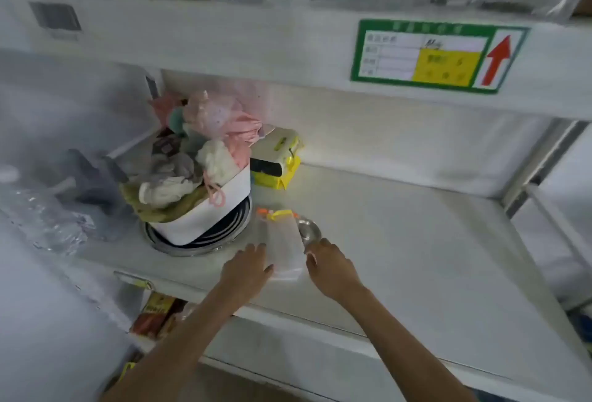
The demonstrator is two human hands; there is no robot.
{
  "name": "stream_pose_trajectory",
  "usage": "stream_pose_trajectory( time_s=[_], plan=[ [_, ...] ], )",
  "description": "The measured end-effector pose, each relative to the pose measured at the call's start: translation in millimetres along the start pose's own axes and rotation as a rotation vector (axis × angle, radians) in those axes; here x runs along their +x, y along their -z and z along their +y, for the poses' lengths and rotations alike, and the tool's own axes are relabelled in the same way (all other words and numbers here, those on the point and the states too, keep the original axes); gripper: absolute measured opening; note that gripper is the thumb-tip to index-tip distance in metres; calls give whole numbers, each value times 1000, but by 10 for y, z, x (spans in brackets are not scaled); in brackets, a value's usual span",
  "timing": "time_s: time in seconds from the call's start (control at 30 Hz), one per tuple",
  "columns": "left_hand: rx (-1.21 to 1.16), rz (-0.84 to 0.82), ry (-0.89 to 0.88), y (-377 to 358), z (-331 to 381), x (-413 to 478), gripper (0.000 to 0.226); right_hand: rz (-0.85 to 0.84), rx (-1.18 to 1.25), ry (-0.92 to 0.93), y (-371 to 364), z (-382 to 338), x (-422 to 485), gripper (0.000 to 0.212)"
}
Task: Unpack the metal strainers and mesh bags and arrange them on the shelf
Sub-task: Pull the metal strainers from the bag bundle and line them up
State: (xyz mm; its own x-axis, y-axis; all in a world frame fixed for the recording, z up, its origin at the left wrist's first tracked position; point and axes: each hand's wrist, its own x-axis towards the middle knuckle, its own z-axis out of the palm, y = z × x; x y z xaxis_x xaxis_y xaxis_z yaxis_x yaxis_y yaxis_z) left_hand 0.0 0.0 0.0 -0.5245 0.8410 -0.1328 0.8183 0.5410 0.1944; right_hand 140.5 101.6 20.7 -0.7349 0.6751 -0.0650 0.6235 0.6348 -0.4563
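A flat stack of white mesh bags with orange and yellow tags at its far end lies on the white shelf. My left hand rests against the stack's left side and my right hand against its right side, fingers spread. A small metal strainer peeks out from under the stack's right edge. Whether either hand grips the stack is unclear.
A white tub stuffed with pink, white and grey mesh bags stands on stacked metal rings at the left. Yellow packets lie behind it. Crinkled plastic wrap sits at the far left. A green label with a red arrow marks the upper shelf edge.
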Motion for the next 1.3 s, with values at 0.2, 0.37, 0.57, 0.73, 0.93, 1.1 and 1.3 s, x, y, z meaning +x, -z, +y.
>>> stream_pose_trajectory(
  time_s=[0.2,0.37,0.57,0.73,0.93,1.1,1.3],
  plan=[
    [-107,133,42,-337,-61,448,69,84,38,-137,-212,37,610,33],
    [30,235,35,-468,-139,796,92,-15,69,-232,-457,149,1002,68],
    [-42,223,63,-628,-154,978,112,-84,92,-243,-556,317,1340,104],
    [-328,200,157,-762,21,1040,108,-144,91,-220,-527,422,1429,105],
    [-586,303,118,-793,159,993,91,9,170,-166,-590,454,1340,76],
    [-915,313,38,-807,220,1001,67,81,315,-225,-596,401,1291,56],
    [-1060,440,20,-727,245,950,47,208,598,-284,-717,310,1220,31]
  ],
)
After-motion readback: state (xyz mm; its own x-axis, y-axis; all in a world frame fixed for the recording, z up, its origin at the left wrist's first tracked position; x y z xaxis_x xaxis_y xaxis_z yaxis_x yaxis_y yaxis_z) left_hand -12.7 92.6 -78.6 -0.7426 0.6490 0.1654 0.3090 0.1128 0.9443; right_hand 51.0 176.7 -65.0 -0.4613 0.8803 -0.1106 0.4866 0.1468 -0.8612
